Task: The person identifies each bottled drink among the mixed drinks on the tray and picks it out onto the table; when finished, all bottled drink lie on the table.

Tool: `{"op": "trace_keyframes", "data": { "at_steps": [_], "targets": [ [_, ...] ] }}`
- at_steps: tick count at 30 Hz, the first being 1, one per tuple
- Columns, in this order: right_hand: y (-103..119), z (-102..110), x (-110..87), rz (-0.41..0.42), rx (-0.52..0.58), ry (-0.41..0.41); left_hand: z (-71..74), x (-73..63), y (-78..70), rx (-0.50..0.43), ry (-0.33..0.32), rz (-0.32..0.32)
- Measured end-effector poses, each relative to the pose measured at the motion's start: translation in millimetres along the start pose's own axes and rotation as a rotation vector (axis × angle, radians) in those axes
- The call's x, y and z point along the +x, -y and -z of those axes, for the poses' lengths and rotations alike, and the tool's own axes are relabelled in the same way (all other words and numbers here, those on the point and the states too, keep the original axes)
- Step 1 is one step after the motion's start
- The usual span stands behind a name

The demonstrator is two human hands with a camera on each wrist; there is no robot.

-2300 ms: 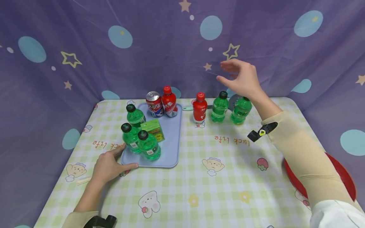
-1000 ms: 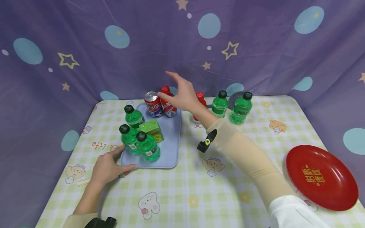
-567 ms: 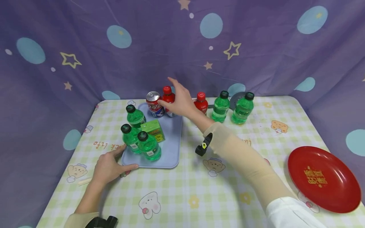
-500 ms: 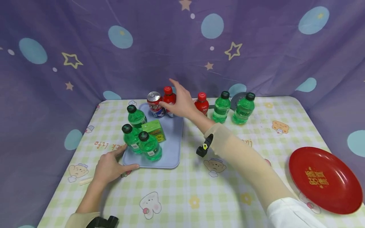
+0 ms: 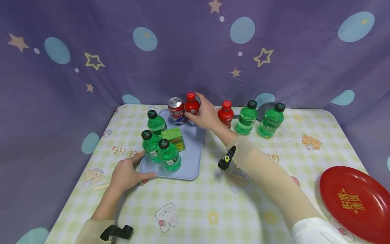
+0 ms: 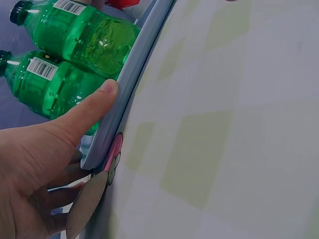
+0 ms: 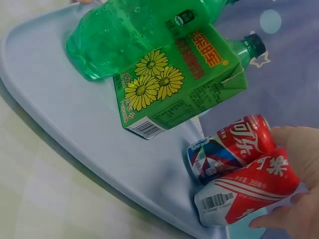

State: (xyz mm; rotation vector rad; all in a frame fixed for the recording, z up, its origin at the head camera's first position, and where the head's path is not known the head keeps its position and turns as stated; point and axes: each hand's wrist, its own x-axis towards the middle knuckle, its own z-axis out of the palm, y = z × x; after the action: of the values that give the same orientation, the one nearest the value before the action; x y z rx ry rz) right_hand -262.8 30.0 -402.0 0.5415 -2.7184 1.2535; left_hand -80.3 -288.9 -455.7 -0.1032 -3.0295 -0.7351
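Note:
My left hand (image 5: 125,175) holds the near left corner of a blue-grey tray (image 5: 191,154). Its thumb lies on the rim in the left wrist view, with the fingers along the outer side. At the tray's far end, my right hand (image 5: 208,114) grips a small red-and-white drink bottle (image 5: 191,106), thumb and fingers on opposite sides. That bottle stands upright on the tray, touching or close to a cola can (image 5: 176,112). Several green soda bottles (image 5: 169,158) and a green drink carton (image 7: 172,79) stand at the tray's left and near end.
Right of the tray stand another red bottle (image 5: 225,114), partly behind my right wrist, and two green soda bottles (image 5: 246,118). A dark round utensil (image 5: 264,110) lies behind them. A red plate (image 5: 353,203) rests at the right edge of the checked tablecloth (image 5: 195,210).
My right hand has moved from above the right-hand bottles leftward to the tray, then lowered and closed around the red bottle there. The left hand stays on the tray corner. The head view has shifted slightly.

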Motion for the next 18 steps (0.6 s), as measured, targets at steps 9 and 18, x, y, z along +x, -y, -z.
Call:
{"op": "trace_keyframes", "data": {
  "at_steps": [9,18],
  "targets": [
    [-8.0,-8.8,2.8,0.018,0.016,-0.036,0.2,-2.9,-1.5,0.022,-0.008,0.011],
    [-10.7,-12.4,7.8,0.019,0.020,-0.063,1.4,-0.3,-6.1,-0.002,0.005,0.028]
  ]
}}
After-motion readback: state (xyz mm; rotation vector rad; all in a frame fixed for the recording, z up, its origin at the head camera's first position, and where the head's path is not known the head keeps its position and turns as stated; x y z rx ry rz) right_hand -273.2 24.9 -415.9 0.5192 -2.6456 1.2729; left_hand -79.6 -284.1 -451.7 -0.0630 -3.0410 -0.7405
